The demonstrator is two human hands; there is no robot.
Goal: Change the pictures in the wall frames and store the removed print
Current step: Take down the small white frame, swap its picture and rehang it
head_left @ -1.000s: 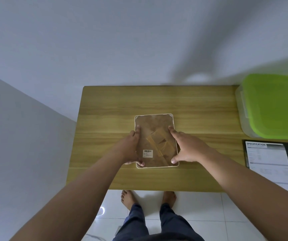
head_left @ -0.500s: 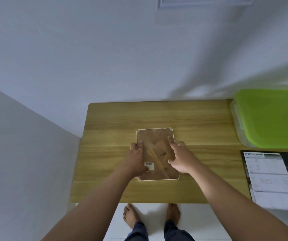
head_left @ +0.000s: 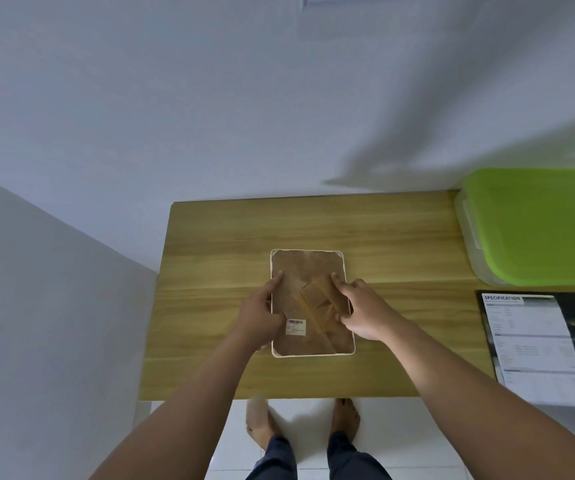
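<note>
A white-rimmed picture frame (head_left: 308,268) lies face down in the middle of the wooden table (head_left: 400,244). Its brown backing board shows, with a barcode sticker and a fold-out stand (head_left: 317,303). My left hand (head_left: 262,313) grips the frame's left edge, fingers on the backing and thumb near the sticker. My right hand (head_left: 365,311) holds the right edge, with fingers lying on the stand. A printed sheet headed "Specification" (head_left: 535,344) lies at the table's right end.
A clear storage box with a green lid (head_left: 539,226) stands at the back right of the table. The table sits against a white wall, with a side wall on the left. A wall frame's lower edge (head_left: 383,0) shows at the top. My bare feet stand on white tiles below the table edge.
The camera tilted up, so the table sits lower in view. Both hands slid further onto the backing board, my right fingers now on the stand. The frame has stayed in place.
</note>
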